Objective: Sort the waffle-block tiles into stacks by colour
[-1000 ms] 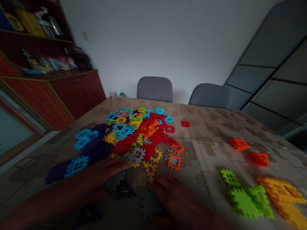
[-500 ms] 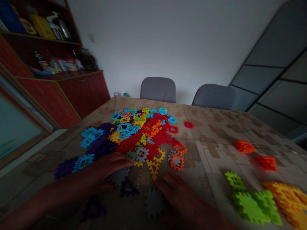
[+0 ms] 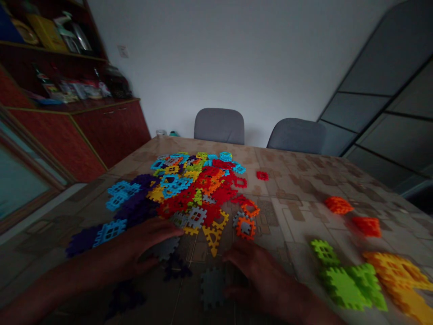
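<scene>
My left hand (image 3: 150, 237) reaches in from the left, fingers stretched along the far side of a grey notched building tile (image 3: 166, 248) and thumb apart on the near side. Whether it presses on that tile I cannot tell. My right hand (image 3: 253, 268) is open just right of a second grey square tile (image 3: 212, 286), which lies flat. Between the hands sits a dark purple triangular piece (image 3: 176, 267), with another dark triangle (image 3: 125, 298) closer to me. A yellow triangular piece (image 3: 214, 237) points towards me beyond the right hand.
A heap of mixed tiles, with red pieces (image 3: 181, 203) and purple ones (image 3: 135, 207), spreads ahead. Green tiles (image 3: 348, 286), yellow-orange tiles (image 3: 399, 275) and orange stacks (image 3: 338, 205) stand to the right. Two grey chairs (image 3: 219, 126) are behind the patterned table (image 3: 297, 180).
The view has turned slightly right, so everything appears a little further left. My right hand has drawn slightly to the right, away from the grey tile. My left hand stays by its tile.
</scene>
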`<control>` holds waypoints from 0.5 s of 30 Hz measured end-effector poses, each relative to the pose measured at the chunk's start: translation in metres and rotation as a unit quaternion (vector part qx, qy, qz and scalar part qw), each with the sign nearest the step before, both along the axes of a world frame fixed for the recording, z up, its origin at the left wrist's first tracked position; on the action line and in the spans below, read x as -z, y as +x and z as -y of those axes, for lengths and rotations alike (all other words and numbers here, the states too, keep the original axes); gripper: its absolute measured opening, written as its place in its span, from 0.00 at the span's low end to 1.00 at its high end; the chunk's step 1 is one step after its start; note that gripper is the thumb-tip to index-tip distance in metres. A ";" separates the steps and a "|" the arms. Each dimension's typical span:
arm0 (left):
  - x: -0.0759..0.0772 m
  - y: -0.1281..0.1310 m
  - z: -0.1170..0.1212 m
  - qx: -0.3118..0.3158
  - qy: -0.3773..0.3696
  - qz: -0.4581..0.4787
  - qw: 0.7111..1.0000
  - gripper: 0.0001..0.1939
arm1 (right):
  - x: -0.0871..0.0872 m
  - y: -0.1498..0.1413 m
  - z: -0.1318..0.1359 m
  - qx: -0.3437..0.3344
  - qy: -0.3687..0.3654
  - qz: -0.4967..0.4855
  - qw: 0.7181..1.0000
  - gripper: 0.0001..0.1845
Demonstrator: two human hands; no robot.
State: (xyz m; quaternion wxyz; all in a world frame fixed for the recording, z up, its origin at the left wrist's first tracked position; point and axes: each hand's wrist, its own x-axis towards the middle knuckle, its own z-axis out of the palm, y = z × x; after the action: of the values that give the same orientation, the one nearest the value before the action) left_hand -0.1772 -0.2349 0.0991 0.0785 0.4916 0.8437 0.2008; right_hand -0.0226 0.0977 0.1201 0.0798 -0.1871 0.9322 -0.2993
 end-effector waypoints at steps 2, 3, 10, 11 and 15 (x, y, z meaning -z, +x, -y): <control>0.002 -0.004 -0.002 -0.008 0.018 0.012 1.000 0.25 | 0.000 0.001 0.002 -0.006 0.011 0.006 1.000 0.20; 0.002 -0.006 -0.003 -0.013 0.028 0.020 0.999 0.22 | 0.000 0.001 0.003 -0.007 0.015 0.009 1.000 0.20; -0.012 0.030 -0.026 -0.027 0.137 -0.062 0.988 0.28 | 0.001 -0.005 0.000 0.033 0.014 -0.005 0.999 0.11; -0.013 0.043 -0.031 -0.029 0.136 -0.089 0.986 0.32 | 0.001 -0.007 -0.002 0.049 0.017 -0.014 0.999 0.09; -0.004 0.094 -0.051 0.066 0.072 -0.174 0.980 0.36 | 0.000 -0.012 -0.010 0.106 0.010 -0.043 0.993 0.10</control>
State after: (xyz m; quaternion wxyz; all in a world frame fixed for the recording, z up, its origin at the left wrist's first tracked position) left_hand -0.0831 -0.1839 0.1030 -0.0924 0.5779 0.7935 0.1671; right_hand -0.0342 0.1076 0.1198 0.0090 -0.0992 0.9524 -0.2880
